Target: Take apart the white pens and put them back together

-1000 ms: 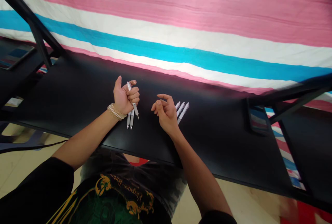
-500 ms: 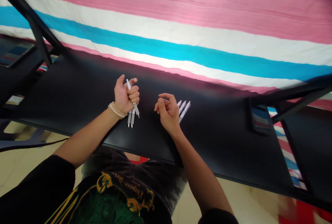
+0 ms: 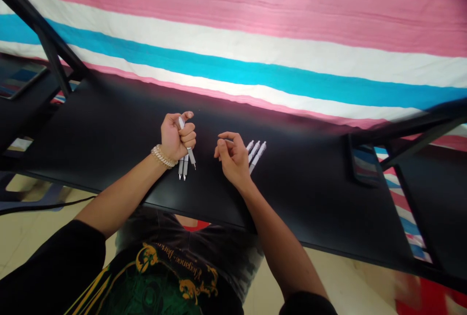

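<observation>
My left hand (image 3: 177, 138) is closed round a white and grey click pen (image 3: 191, 155). The pen slants with its point toward me, and the thumb is bent at its upper end. Two similar pens (image 3: 183, 168) lie side by side on the black table just below this hand, their upper parts hidden by it. My right hand (image 3: 232, 159) rests over the table with fingers loosely curled and a gap between thumb and forefinger; I see nothing in it. Close to its right side lie three more white and grey pens (image 3: 257, 155), partly covered by the hand.
The black tabletop (image 3: 302, 193) runs across the view, with a striped pink, white and blue cloth (image 3: 233, 52) along its far side. Black metal bars (image 3: 54, 52) stand at the left, and others (image 3: 416, 135) at the right. A bracelet (image 3: 163, 156) circles my left wrist.
My left thumb has bent down from a raised position to the pen's upper end. The held pen has shifted slightly toward me. My right hand has barely moved.
</observation>
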Motion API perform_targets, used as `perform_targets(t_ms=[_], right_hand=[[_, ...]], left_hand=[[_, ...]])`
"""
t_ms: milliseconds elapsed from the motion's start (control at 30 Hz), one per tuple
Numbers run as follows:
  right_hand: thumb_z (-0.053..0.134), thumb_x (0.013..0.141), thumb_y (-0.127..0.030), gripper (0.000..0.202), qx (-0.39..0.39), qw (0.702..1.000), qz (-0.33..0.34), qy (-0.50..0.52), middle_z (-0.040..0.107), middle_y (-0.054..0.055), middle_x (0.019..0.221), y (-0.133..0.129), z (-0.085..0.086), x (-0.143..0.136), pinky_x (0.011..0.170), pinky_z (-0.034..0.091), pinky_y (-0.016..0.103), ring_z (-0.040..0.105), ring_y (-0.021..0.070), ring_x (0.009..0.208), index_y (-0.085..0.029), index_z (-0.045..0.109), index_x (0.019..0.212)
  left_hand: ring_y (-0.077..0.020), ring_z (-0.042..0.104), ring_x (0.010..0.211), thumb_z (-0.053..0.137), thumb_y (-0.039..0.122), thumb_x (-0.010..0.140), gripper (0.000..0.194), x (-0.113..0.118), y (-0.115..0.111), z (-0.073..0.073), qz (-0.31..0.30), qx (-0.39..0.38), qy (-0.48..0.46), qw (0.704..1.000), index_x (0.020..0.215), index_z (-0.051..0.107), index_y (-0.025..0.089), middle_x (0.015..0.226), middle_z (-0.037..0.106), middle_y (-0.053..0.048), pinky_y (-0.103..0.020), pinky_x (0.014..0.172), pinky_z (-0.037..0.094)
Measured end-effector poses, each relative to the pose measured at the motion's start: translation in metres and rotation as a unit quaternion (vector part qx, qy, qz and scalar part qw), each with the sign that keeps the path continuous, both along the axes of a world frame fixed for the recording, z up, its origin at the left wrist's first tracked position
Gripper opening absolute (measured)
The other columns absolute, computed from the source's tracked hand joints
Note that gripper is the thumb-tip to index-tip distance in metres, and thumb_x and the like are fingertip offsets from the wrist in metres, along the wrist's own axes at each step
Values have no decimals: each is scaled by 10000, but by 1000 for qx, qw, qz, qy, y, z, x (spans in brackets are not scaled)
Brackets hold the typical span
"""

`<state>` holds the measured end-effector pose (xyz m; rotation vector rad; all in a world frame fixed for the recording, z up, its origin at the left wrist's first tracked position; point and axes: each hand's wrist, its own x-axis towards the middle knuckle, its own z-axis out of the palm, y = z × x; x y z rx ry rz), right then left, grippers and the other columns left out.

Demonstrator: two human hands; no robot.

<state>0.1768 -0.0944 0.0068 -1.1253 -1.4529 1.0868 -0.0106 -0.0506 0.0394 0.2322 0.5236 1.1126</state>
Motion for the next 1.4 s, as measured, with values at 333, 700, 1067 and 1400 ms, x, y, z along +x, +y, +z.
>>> perform_targets(t_ms=[333,700,1067,1400], right_hand=[[524,990,-485,277,10,1000,11,-21,573,-52,638,-1,2,-1,494,368,231,475,93,499,-227,526,1092],[561,974,-413,300,54,994,69,-66,571,-63,665,-7,5,-3,565,417,255,503,110,537,-244,508,1216],[554,891,-231,174,181,949,114,-233,587,-37,617,-9,4,0,581,419,247,506,112,522,-236,697,990],[541,884,-188,201,236,880,59,-409,657,13,680,-6,7,15,623,386,279,574,152,614,-199,706,998]], left_hand=[[-58,130,313,334,534,969,443,2,-2,1,-31,9,10,999,846,582,189,463,171,102,-181,331,111],[-66,230,326,356,715,923,619,4,-1,3,-7,-17,25,1000,892,633,163,451,267,86,-200,343,192],[-287,695,930,477,748,843,646,21,-12,2,-71,122,114,983,1070,660,172,884,685,-132,-412,813,543],[-243,640,1164,474,586,881,483,11,4,-10,158,180,217,946,1037,709,194,1208,700,-102,-309,871,504]])
